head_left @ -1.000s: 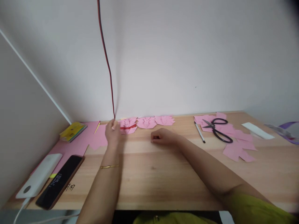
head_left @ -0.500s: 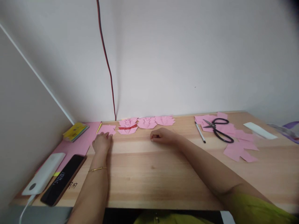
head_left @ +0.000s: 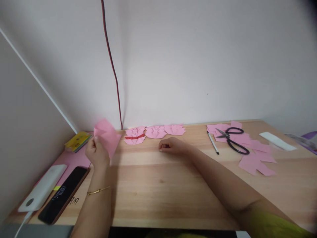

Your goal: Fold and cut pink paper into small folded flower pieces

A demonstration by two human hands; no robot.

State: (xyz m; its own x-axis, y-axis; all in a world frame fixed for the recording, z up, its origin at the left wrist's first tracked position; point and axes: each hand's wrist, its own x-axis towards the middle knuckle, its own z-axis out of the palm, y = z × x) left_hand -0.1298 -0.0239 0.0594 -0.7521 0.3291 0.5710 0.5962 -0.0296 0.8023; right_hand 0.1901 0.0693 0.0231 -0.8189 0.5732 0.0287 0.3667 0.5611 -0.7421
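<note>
A sheet of pink paper point(head_left: 107, 134) is pinched in my left hand point(head_left: 97, 153), raised above the left part of the table and a little blurred at its top. My right hand point(head_left: 170, 146) rests on the wood in a loose fist; nothing shows between its curled fingers. Behind the hands, along the wall, lie several folded pink paper pieces point(head_left: 155, 132) with pointed edges. One of these folded pieces point(head_left: 135, 138), nearest the left hand, has a red strip across it.
On the right lie black-handled scissors point(head_left: 226, 135) over loose pink paper pieces point(head_left: 250, 163), a white pen point(head_left: 213, 142) and a white strip point(head_left: 277, 141). At left are a yellow pad stack point(head_left: 78, 141), a white power bank point(head_left: 43, 188) and a phone point(head_left: 64, 194). A cable point(head_left: 112, 66) hangs down the wall.
My left hand has taken hold of a pink paper sheet and lifted it off the table, moving slightly left. My right hand has stayed in place.
</note>
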